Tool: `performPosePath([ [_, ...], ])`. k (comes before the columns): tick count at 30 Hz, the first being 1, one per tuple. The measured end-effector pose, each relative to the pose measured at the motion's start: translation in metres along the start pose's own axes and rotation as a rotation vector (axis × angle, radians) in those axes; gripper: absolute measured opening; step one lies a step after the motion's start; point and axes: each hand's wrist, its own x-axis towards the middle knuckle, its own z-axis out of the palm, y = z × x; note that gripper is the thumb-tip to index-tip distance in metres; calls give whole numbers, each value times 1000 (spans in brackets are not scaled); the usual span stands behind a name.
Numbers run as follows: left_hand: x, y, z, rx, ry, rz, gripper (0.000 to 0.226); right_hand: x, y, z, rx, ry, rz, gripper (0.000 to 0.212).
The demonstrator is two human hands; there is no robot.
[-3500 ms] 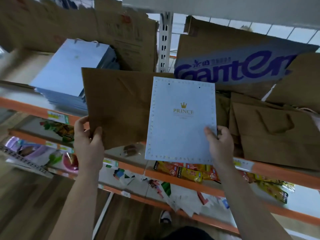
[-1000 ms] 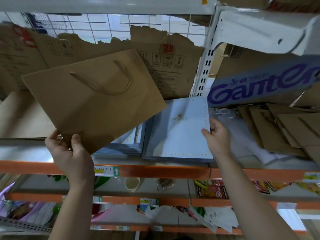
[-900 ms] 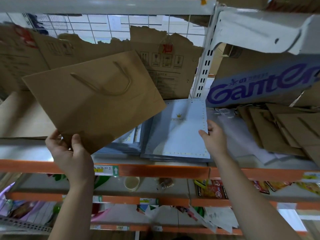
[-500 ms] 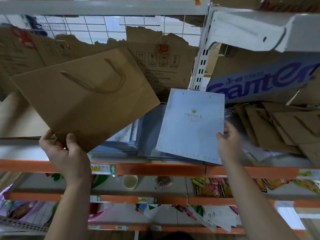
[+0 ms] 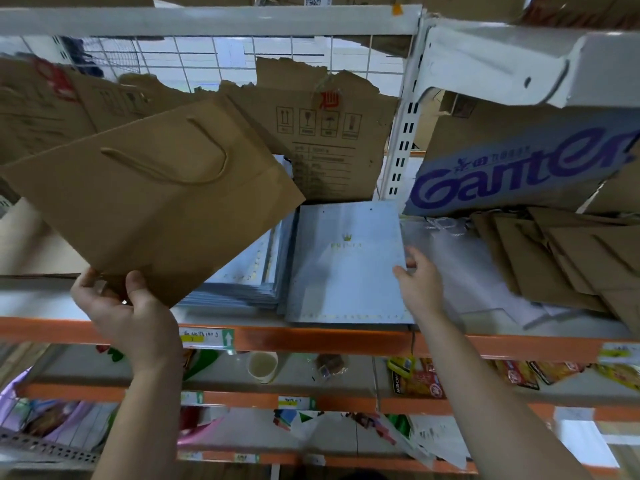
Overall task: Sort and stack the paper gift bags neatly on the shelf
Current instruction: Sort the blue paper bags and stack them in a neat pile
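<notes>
Blue step: laying blue bag [image 5: 346, 265] down, right hand [image 5: 420, 282] hold unclear; gripping brown bag [image 5: 156, 209] with left hand [image 5: 131, 313]; brown pile [image 5: 571, 258] next.

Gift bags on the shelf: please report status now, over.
Left hand grips brown bag by its corner, above the shelf. Right hand at right edge of pale blue bag, grip blurred; bag flat on its stack. Loose brown bags lie at right.

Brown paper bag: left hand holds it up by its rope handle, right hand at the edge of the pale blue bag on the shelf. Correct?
No: the head view shows the left hand gripping the brown paper bag by its lower corner, the rope handle lying free on its face. The rest stands.
</notes>
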Motion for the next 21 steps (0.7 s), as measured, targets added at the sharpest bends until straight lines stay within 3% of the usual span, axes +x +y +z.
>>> performPosePath([
  [4, -2, 0, -1, -1, -23, -22, 31, 0, -2, 7, -260, -74, -26, 24],
  [8, -6, -1, -3, 34, -26, -38, 28, -2, -8, 9, -318, -128, -26, 34],
  [13, -2, -9, -5, 68, -29, -76, 28, -1, -13, 1, -40, -56, 129, 58],
  [17, -4, -9, -4, 62, -35, -70, 28, 4, -17, -1, 95, -25, 171, 54],
  [21, -5, -10, -3, 46, -34, -68, 28, 9, -23, -3, 327, -155, 328, 50],
])
